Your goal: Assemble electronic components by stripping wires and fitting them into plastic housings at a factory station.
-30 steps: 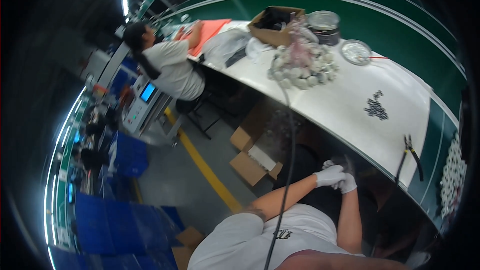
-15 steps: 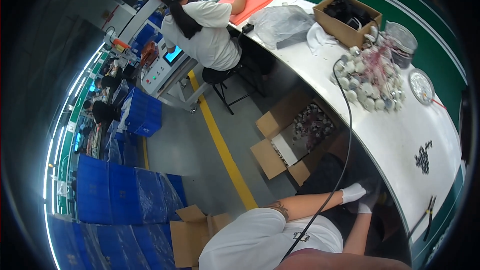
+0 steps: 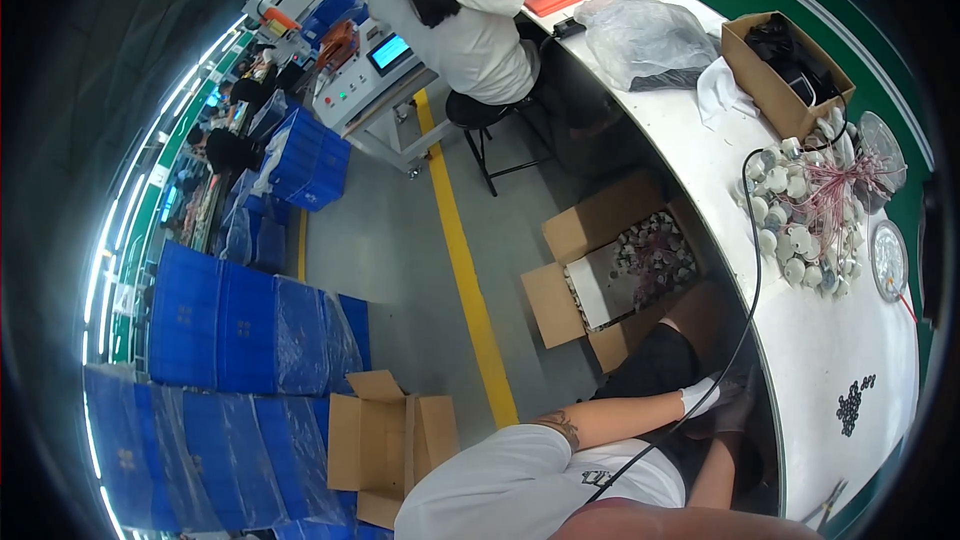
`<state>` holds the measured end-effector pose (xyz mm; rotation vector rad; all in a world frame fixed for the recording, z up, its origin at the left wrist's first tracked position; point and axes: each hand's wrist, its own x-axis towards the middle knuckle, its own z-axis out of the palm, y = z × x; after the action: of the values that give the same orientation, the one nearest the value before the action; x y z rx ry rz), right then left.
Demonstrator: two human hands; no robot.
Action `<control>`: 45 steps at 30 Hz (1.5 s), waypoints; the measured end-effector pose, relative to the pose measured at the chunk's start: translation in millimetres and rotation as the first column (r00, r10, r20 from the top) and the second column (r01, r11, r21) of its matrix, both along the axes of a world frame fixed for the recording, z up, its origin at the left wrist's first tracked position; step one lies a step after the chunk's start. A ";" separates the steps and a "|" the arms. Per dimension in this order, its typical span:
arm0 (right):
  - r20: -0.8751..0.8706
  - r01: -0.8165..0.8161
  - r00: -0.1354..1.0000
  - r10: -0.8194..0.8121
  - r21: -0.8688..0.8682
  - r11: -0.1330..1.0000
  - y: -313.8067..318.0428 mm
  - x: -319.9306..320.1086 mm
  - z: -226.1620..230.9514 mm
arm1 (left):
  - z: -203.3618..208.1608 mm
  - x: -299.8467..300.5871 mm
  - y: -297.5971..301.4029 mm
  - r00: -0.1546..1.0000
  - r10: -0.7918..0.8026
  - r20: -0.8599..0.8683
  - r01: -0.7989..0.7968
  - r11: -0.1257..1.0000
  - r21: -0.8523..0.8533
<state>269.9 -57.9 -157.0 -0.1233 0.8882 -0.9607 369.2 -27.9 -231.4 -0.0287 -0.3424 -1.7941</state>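
Both my gloved hands sit in my lap under the white worktable (image 3: 800, 380) edge: left hand (image 3: 703, 398) nearer the open carton of small parts (image 3: 640, 265) lying forward-left; right hand (image 3: 737, 410) shadowed. I cannot tell either grip.

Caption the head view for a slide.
Gloved left hand and right hand meet under the white table edge, beside an open carton.

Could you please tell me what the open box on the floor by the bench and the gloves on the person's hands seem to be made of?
The open box looks like plain brown corrugated cardboard, matte, with folded-out flaps. The glove on the left hand looks like white knitted fabric, matte and soft; the right hand sits in shadow under the bench edge, so its glove is hard to judge.
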 end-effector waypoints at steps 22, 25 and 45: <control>-0.422 -0.739 0.666 0.615 -0.260 0.622 27.9 -158.0 -132.5 | -14.3 -116.6 6.0 0.152 0.129 0.980 0.196 0.968 -0.158; -0.683 -0.734 0.569 0.459 -0.171 0.657 44.5 -214.2 -157.0 | 18.9 -130.2 4.5 0.238 -0.123 0.964 0.249 0.966 0.062; -0.974 -0.752 -0.164 0.158 0.227 0.619 4.7 -220.9 -61.1 | 135.1 -160.4 6.4 -0.349 0.185 0.919 0.627 0.774 0.083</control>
<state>49.0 -53.2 -218.1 -1.7090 1.6883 -0.0727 208.8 -21.5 -96.3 1.3037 -2.3432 -1.5512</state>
